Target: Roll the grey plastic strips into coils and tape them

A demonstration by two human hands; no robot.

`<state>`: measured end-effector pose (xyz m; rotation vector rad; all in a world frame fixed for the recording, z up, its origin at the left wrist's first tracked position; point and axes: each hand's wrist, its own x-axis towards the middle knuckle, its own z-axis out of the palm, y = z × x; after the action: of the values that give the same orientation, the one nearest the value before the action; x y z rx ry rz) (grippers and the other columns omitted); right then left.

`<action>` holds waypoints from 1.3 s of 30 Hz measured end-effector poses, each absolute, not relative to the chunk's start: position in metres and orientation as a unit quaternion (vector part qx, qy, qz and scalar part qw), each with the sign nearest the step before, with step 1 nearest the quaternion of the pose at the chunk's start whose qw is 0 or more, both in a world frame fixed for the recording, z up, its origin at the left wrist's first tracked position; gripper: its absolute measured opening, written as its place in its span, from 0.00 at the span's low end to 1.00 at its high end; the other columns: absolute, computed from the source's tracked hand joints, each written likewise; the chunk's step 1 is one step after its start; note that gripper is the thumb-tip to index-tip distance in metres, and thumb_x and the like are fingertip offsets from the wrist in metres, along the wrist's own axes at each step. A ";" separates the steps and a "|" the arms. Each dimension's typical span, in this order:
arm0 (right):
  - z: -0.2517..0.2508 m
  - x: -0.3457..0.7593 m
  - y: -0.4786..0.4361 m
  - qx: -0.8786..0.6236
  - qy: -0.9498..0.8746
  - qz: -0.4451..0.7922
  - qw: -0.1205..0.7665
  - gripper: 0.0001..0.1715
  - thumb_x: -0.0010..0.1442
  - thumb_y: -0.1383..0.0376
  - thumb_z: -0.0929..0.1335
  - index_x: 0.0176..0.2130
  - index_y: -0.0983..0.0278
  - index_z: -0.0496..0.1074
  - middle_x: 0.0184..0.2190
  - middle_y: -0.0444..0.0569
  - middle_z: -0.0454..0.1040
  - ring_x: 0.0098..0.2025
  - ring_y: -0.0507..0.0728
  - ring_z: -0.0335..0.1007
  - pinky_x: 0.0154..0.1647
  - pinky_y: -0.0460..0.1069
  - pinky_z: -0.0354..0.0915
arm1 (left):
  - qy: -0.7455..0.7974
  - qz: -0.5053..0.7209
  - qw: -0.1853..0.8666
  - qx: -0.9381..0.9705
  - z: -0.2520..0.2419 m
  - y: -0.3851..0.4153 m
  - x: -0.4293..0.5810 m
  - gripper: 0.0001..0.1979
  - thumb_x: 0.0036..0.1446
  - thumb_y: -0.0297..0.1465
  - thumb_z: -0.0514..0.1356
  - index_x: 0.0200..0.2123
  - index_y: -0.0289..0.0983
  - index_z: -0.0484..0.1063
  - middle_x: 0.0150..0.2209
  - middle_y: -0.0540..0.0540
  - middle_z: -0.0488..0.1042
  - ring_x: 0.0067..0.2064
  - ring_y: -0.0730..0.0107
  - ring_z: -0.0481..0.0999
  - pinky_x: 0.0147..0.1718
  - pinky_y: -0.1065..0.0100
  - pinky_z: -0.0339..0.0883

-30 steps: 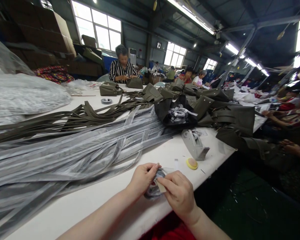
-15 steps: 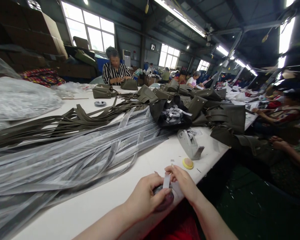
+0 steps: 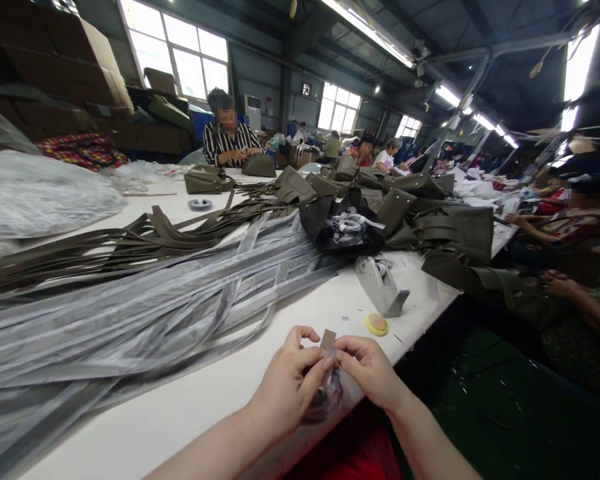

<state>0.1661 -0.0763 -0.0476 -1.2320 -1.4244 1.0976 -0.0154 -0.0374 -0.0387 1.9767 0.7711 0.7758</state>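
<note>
Low at the table's near edge, both my hands meet over a small plastic-wrapped bundle, shiny and dark inside; its contents are partly hidden. My left hand pinches its top between thumb and fingers, the index finger arched above. From the other side, my right hand closes its thumb and fingertips on the gathered plastic. A short brownish strip sticks up between the two hands. Just beyond them lie a yellow-rimmed round pad and a grey tape dispenser.
Long plastic-covered straps and olive straps spread across the left of the white table. A black bag holds coiled, wrapped pieces. Olive handbags pile up behind. Co-workers sit across the table and at the right.
The pale strip that stood upright between my hands is no longer seen there; a brownish strip now points up. My right hand has come in to pinch the plastic beside my left fingertips.
</note>
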 end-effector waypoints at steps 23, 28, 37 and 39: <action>-0.032 0.179 -0.082 -0.538 -0.663 0.428 0.296 0.09 0.57 0.63 0.69 0.28 0.65 0.70 0.24 0.43 0.72 0.27 0.51 0.66 0.28 0.45 0.61 | 0.281 0.272 0.483 0.783 -0.048 -0.038 -0.014 0.11 0.54 0.34 0.61 0.39 0.37 0.65 0.35 0.49 0.72 0.35 0.70 0.68 0.35 0.69 0.62; -0.027 0.170 -0.095 -0.558 -0.770 0.168 0.260 0.08 0.59 0.69 0.66 0.29 0.63 0.72 0.26 0.45 0.76 0.29 0.53 0.70 0.31 0.47 0.61 | 0.300 0.154 0.545 0.768 -0.046 -0.030 -0.016 0.13 0.49 0.37 0.64 0.36 0.35 0.71 0.29 0.51 0.72 0.30 0.72 0.68 0.29 0.71 0.61; -0.024 0.161 -0.112 -0.476 -0.863 -0.005 0.169 0.21 0.60 0.72 0.62 0.53 0.67 0.68 0.48 0.59 0.74 0.48 0.63 0.70 0.48 0.57 0.68 | 0.273 0.155 0.752 0.580 -0.052 -0.022 -0.017 0.20 0.41 0.32 0.67 0.40 0.30 0.77 0.28 0.48 0.74 0.29 0.72 0.69 0.28 0.72 0.61; -0.023 0.158 -0.114 -0.474 -0.863 -0.015 0.174 0.25 0.60 0.72 0.62 0.57 0.68 0.66 0.51 0.60 0.72 0.51 0.64 0.68 0.51 0.60 0.67 | 0.274 0.181 0.773 0.543 -0.050 -0.020 -0.017 0.19 0.43 0.34 0.66 0.40 0.31 0.78 0.32 0.46 0.76 0.33 0.70 0.71 0.34 0.70 0.63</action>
<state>0.1582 -0.1136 -0.0226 -1.3434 -2.4471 -0.0420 -0.0175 -0.0205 -0.0504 1.1766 0.5937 0.3913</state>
